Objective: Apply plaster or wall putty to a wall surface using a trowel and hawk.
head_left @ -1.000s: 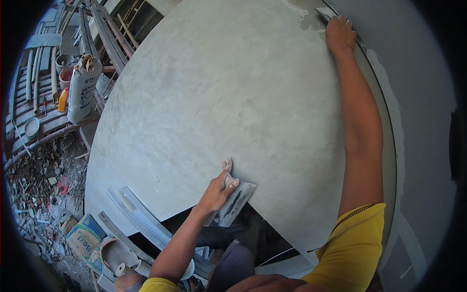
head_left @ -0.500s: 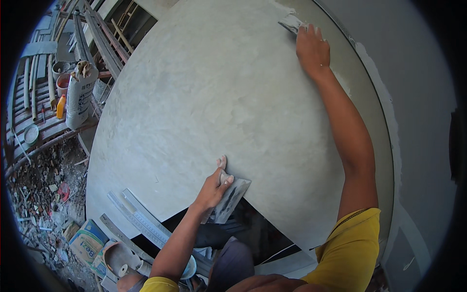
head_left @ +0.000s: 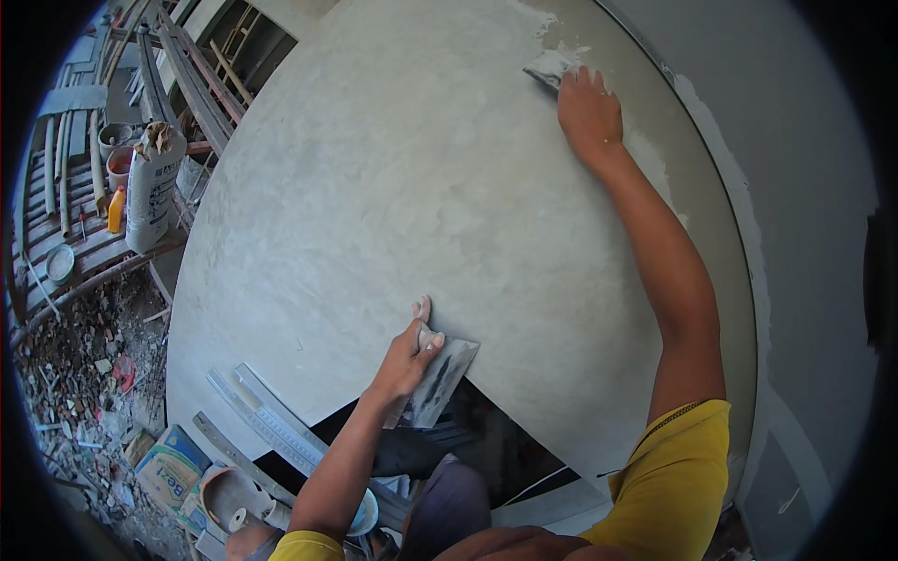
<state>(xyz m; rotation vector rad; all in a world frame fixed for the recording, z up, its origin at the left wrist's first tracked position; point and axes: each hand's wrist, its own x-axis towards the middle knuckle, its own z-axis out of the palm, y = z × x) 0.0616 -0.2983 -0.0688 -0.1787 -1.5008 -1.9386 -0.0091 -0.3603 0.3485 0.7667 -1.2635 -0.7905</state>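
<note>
A broad, pale grey plastered wall (head_left: 374,187) fills the middle of the view. Near its upper right edge, my right hand (head_left: 591,112) is closed on a plastering trowel (head_left: 541,80), its blade close against the wall with white plaster on it. Lower down, my left hand (head_left: 402,363) grips a flat, plaster-smeared trowel (head_left: 447,379), thumb on top and a finger or two stretched toward the wall. Its blade hangs over a dark area at the wall's lower edge. The handles are mostly hidden by my hands.
Metal straightedges (head_left: 271,430) lean at lower left, beside a bucket (head_left: 229,496) and a printed bag (head_left: 173,465). Further left, a slatted scaffold platform carries a white sack (head_left: 152,192) and an orange bottle (head_left: 116,209), above rubble (head_left: 84,374). A grey side wall (head_left: 795,187) stands right.
My right hand and its trowel have moved slightly down and left along the wall. A darker patch with ragged white plaster now shows above the blade. My left hand has barely shifted.
</note>
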